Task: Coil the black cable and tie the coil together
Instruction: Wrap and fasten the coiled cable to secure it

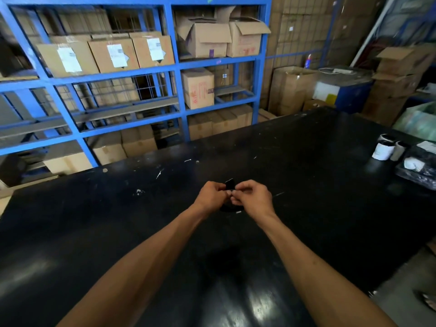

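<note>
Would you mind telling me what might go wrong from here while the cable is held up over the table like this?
The black cable is pinched between the left hand and right hand, mostly hidden, so the coil could spring loose if either grip eases. A small pale piece at the fingertips, possibly a tie, could slip away. Anything dropped on the black table would be hard to spot, since cable and tabletop match.

The table filling the lower frame is black and glossy, scuffed with pale scratches and throwing back light near the bottom edge. Upper left, the shelving looks like blue painted metal, holding matt brown cardboard boxes with white paper labels.
</note>
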Available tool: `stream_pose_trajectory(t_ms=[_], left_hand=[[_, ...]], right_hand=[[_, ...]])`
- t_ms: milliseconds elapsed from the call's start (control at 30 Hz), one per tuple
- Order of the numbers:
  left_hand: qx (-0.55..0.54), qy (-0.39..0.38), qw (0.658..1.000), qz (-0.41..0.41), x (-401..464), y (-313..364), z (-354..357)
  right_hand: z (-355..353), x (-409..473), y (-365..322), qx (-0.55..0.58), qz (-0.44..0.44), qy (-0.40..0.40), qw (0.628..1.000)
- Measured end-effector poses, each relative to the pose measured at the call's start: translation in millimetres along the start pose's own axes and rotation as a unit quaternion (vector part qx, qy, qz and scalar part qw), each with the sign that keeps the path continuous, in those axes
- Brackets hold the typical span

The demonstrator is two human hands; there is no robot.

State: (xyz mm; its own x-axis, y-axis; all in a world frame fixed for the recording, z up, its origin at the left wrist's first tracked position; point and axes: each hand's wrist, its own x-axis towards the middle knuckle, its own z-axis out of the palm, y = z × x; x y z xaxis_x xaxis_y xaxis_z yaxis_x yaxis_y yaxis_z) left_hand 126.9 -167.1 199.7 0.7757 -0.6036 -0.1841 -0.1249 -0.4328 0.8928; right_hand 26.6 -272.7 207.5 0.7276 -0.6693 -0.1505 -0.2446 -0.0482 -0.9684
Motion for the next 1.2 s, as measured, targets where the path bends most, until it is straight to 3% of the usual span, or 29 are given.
stream_pose_trajectory(t_ms=[167,233,333,433,567,633,800,967,1067,1133,1200], left_hand=[[0.015,-0.040,0.999,0.007,-5.3,6.5,-14.2],[0.022,-0.056,0.998,0.005,-7.6,5.7,-16.4],[0.049,-0.084,0.995,0.007,-11.0,7.8,-17.8],[0.105,-0.108,0.988,0.026,-12.4,11.7,-22.8],[0.169,-0.131,0.976,0.038,-15.9,16.3,-26.9],[0.179,-0.140,0.973,0.031,-17.0,14.6,-29.7],[0.132,-0.149,0.980,-0.007,-19.0,6.3,-32.3],[-0.050,-0.073,0.995,-0.046,-20.9,-8.5,-35.6],[-0.166,-0.126,0.975,-0.074,-24.6,-18.9,-37.4],[-0.192,-0.170,0.964,-0.075,-29.1,-21.2,-33.6],[-0.218,-0.167,0.958,-0.080,-29.5,-23.2,-28.5]], right_hand=[[-12.0,-3.4,-2.6,-0.206,-0.113,-0.068,0.970],[-14.1,-3.4,-7.4,-0.319,-0.198,-0.062,0.925],[-17.3,0.0,-12.6,-0.465,-0.303,-0.074,0.828],[-19.0,0.9,-14.9,-0.527,-0.360,-0.080,0.766],[-18.4,-5.4,-21.5,-0.536,-0.385,-0.083,0.746],[-18.5,-7.0,-26.5,-0.528,-0.361,-0.115,0.760],[-19.0,-4.3,-25.6,-0.448,-0.250,-0.196,0.836],[-16.8,5.3,-12.8,-0.398,-0.155,-0.128,0.895],[-19.3,8.7,-9.6,-0.322,-0.105,-0.077,0.938],[-20.4,12.2,-10.2,-0.276,-0.079,-0.043,0.957],[-22.1,16.8,-9.2,-0.230,-0.052,-0.014,0.972]])
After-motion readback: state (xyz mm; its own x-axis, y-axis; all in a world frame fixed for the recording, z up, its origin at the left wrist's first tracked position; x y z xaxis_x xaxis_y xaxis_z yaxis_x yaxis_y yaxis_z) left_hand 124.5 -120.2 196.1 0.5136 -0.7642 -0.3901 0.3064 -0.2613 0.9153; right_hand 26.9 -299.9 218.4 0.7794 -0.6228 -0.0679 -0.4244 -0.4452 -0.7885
